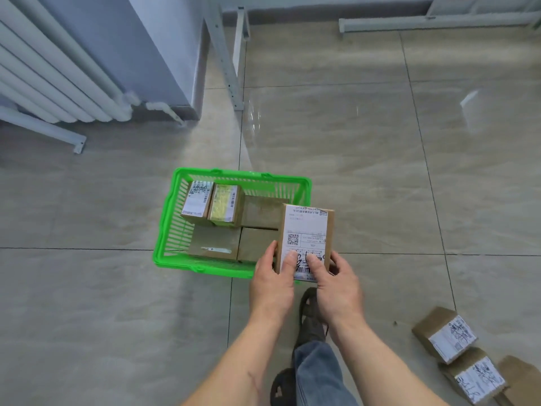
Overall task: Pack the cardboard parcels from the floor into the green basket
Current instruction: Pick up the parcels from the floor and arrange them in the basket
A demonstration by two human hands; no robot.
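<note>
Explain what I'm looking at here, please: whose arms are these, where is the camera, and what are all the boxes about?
There is no machine here. A person wears a camera on the head, so this single picture looks down over their own two bare arms at a tiled floor.

The left hand and the right hand together hold one cardboard parcel with a white shipping label, just above the near right corner of a green basket.

The basket stands on the floor and already holds several parcels: two labelled ones lie on top of plain brown ones.

More parcels wait on the floor at lower right. A white radiator stands at upper left.
</note>
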